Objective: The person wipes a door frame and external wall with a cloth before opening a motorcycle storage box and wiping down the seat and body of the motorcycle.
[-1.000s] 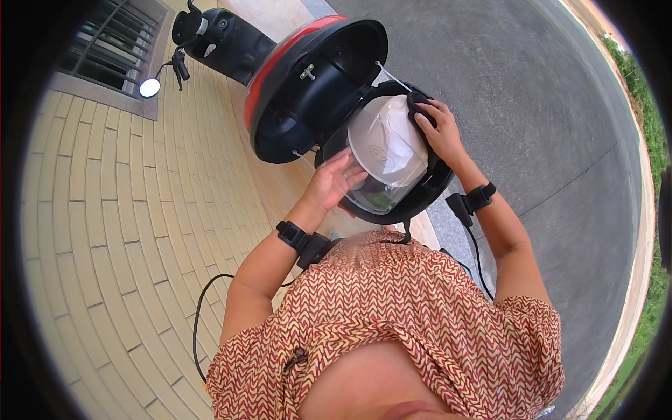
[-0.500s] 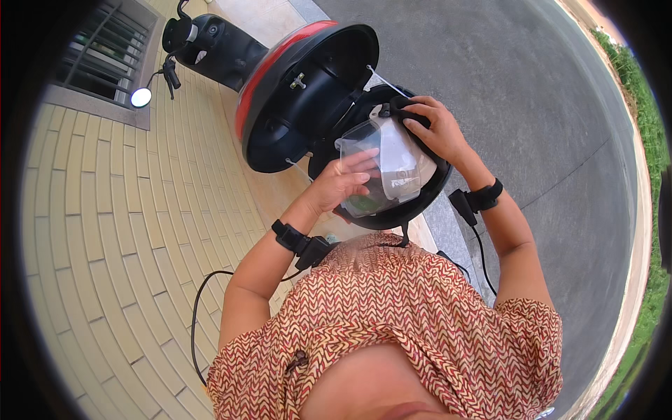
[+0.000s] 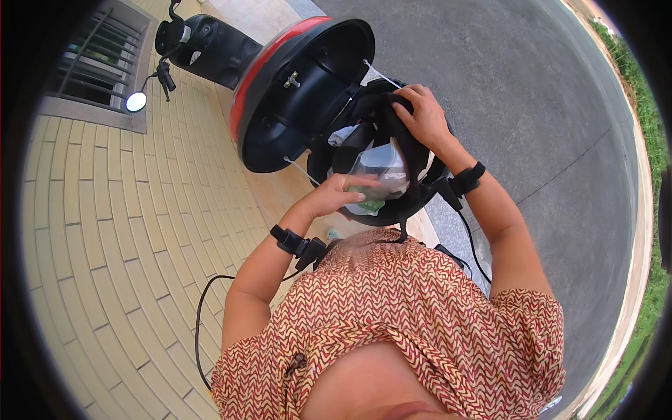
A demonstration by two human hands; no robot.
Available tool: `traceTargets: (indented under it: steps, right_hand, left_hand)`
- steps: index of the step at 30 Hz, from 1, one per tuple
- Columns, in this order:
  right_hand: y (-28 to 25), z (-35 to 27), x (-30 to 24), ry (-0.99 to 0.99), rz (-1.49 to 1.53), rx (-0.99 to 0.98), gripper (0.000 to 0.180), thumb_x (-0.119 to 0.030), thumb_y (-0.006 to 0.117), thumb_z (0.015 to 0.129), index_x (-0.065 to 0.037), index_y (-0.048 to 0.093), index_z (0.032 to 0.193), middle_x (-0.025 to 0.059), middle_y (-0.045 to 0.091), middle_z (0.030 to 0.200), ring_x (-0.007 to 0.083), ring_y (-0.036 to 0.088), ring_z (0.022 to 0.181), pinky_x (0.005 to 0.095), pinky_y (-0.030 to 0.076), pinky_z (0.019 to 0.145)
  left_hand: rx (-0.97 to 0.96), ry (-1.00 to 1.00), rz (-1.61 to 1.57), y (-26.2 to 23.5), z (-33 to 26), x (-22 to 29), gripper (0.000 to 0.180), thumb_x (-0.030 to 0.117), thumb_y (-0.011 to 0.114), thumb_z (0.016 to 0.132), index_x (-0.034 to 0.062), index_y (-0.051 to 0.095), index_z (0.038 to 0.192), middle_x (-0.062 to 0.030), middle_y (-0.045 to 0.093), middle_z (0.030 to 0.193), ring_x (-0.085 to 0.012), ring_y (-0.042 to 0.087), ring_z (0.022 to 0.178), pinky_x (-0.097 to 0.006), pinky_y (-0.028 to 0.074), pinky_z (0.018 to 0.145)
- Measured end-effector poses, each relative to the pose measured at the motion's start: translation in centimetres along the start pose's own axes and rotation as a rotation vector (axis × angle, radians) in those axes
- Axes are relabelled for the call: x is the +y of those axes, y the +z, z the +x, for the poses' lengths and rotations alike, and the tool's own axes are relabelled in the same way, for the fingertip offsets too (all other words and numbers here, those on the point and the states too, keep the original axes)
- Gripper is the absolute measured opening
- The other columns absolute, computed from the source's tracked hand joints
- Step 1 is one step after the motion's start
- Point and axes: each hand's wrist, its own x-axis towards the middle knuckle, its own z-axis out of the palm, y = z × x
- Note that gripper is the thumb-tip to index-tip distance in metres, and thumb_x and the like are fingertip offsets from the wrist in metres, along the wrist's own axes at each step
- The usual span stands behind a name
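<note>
Looking down from the head cam: the scooter [image 3: 210,45] has its seat [image 3: 301,91] flipped up, red rim showing. The left hand [image 3: 336,196] presses flat, fingers spread, on a clear plastic bag [image 3: 381,171] with a green patch, sitting in the storage compartment. The right hand [image 3: 423,115] grips a black strap [image 3: 392,119] just above it.

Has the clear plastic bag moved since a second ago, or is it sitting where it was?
Yes. The clear plastic bag has sunk lower into the scooter's storage compartment, away from the raised seat, under the left hand.
</note>
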Motion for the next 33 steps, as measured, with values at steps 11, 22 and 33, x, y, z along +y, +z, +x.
traceTargets:
  steps: [11, 22, 33]
  right_hand:
    - [0.4, -2.3, 6.5, 0.33, 0.004, -0.023, 0.034, -0.018, 0.057, 0.084, -0.006, 0.061, 0.115, 0.0209, 0.055, 0.114, 0.0371, 0.054, 0.104, 0.0401, 0.044, 0.091]
    - [-2.6, -3.2, -1.0, 0.081, -0.18, -0.263, 0.026, -0.014, 0.06, 0.08, -0.01, 0.064, 0.105, 0.0096, 0.057, 0.102, 0.0291, 0.057, 0.1, 0.0385, 0.049, 0.08]
    - [-1.0, -6.4, -1.0, -0.082, -0.344, -0.286, 0.024, -0.011, 0.063, 0.074, -0.012, 0.065, 0.098, 0.0086, 0.055, 0.096, 0.0266, 0.058, 0.091, 0.038, 0.051, 0.075]
  left_hand:
    - [-0.049, -0.171, -0.139, -1.2, -2.0, -1.4, 0.038, -0.003, 0.054, 0.079, 0.0056, 0.064, 0.115, -0.0103, 0.043, 0.141, -0.019, 0.045, 0.124, -0.032, 0.048, 0.09]
    - [-0.06, 0.008, 0.797, 2.6, -1.2, 1.6, 0.043, 0.004, 0.058, 0.079, 0.007, 0.056, 0.122, -0.0159, 0.046, 0.136, -0.0353, 0.046, 0.121, -0.039, 0.039, 0.099]
    - [0.998, -0.373, 0.016, -0.2, -6.4, -5.9, 0.065, 0.027, 0.063, 0.088, 0.0049, 0.031, 0.139, -0.017, 0.051, 0.123, -0.0297, 0.051, 0.114, -0.04, 0.046, 0.088]
